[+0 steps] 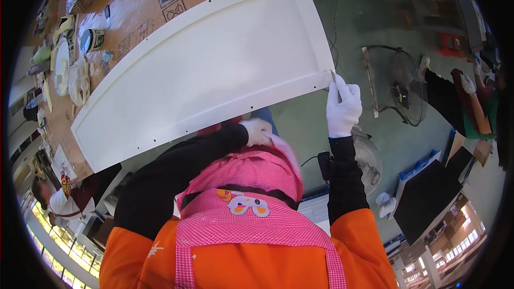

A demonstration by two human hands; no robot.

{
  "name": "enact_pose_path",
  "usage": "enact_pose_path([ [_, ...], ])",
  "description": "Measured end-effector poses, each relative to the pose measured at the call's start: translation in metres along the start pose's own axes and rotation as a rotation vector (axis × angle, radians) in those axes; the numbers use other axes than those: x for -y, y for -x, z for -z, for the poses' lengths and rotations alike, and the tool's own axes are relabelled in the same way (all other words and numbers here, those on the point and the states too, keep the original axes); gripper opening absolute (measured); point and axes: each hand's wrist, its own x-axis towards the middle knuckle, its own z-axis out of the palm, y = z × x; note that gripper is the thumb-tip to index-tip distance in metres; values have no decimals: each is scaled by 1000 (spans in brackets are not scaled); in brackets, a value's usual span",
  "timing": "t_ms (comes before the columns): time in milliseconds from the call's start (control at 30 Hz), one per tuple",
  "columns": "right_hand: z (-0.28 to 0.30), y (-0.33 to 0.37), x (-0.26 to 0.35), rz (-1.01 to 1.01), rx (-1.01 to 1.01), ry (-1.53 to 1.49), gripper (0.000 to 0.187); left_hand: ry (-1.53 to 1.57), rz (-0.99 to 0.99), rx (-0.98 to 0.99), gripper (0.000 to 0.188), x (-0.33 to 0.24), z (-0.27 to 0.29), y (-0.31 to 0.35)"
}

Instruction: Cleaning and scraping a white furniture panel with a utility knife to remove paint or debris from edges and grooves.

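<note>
A large white framed panel lies on the table, with small dark holes along its raised edges. My right hand, in a white glove, is closed on a thin grey blade. The blade's tip touches the panel's right corner, and its handle is hidden in the fingers. Below the panel's near edge, my left hand, gloved too, is curled at the pink checked apron. It grips a lifted, paler fold of the apron; its fingers are partly hidden.
Brown cardboard covers the table under the panel. A jar and a tape roll stand at the left. Two fans, one a large floor fan, stand at the right. Other people work at the far left and right.
</note>
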Motion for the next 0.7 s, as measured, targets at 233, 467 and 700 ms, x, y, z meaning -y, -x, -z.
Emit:
enact_pose_path([
  [233, -10, 9, 1, 335, -37, 221, 36, -600, 149, 189, 42, 29, -14, 0],
  [467, -9, 8, 7, 298, 50, 149, 38, -48, 93, -66, 61, 8, 19, 84],
  [700, -6, 5, 12, 240, 93, 107, 35, 782, 120, -460, 45, 22, -3, 91],
])
